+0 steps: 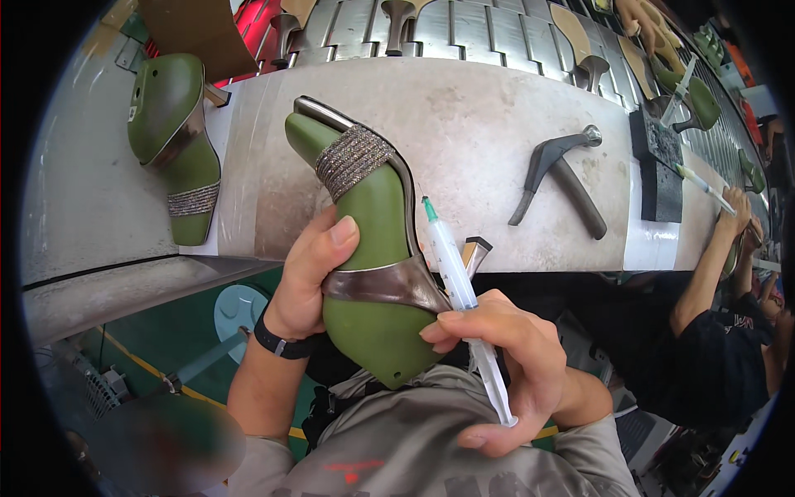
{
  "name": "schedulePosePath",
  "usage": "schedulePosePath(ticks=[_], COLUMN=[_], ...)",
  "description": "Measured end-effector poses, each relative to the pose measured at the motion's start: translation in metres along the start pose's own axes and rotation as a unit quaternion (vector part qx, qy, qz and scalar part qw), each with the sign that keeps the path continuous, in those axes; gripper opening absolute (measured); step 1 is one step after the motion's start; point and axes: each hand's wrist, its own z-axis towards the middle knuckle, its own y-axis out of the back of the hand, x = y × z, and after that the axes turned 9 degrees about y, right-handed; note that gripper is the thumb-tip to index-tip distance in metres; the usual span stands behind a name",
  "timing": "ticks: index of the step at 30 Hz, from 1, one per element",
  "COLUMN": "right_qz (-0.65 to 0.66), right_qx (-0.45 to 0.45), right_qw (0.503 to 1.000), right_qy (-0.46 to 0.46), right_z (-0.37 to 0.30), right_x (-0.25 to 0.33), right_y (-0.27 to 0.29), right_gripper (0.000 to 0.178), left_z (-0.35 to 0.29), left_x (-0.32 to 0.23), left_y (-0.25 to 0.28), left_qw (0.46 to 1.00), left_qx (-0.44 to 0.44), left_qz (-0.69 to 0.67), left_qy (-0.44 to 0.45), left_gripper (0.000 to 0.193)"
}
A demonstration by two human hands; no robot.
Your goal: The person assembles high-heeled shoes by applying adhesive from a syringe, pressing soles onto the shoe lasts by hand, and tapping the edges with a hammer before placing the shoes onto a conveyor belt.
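My left hand point(313, 269) grips a high-heeled sandal point(385, 282) by its side, with the thumb on the green last point(368, 215) inside it. The sandal has a glittery band near the toe and a shiny brown strap toward the heel. Toe pointing away, it is held over the near edge of the bench; its heel sticks out to the right. In my right hand point(522, 348) is a syringe point(452, 265) with clear barrel and green tip, fingers round its lower barrel and thumb near the plunger end. The tip is beside the sole's right edge; whether it touches is unclear.
A hammer point(567, 174) lies on the pale bench point(472, 108) to the right, before a black block point(658, 166). Another sandal on a green last point(170, 124) rests at left. Shoe parts line the metal conveyor point(472, 29). At right, a co-worker's hand point(733, 214) holds another syringe.
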Motion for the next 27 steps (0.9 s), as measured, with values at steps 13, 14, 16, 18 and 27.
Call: schedulePosePath(ticks=[13,14,16,18,27], right_qz=[0.011,0.01,0.012,0.014,0.024], right_qx=[0.013,0.013,0.011,0.008,-0.004], right_qw=[1.0,1.0,1.0,1.0,0.999], right_qy=[-0.012,-0.019,-0.022,-0.025,-0.021], right_z=[0.005,0.004,0.002,-0.001,-0.008], right_x=[-0.002,-0.001,0.0,0.001,0.001], right_y=[0.003,0.003,0.003,0.002,-0.004], right_gripper=[0.074,0.072,0.071,0.07,0.07], left_z=[-0.001,-0.001,0.0,0.0,-0.003], left_x=[-0.001,-0.001,-0.001,0.0,0.004], left_y=[-0.001,-0.001,-0.001,-0.002,0.002], left_qw=[1.0,1.0,1.0,1.0,1.0], left_qx=[-0.005,-0.004,-0.003,-0.003,-0.018], left_qz=[0.009,0.01,0.009,0.017,0.019], left_qy=[-0.009,-0.01,-0.011,-0.016,-0.006], left_gripper=[0.064,0.065,0.065,0.065,0.066])
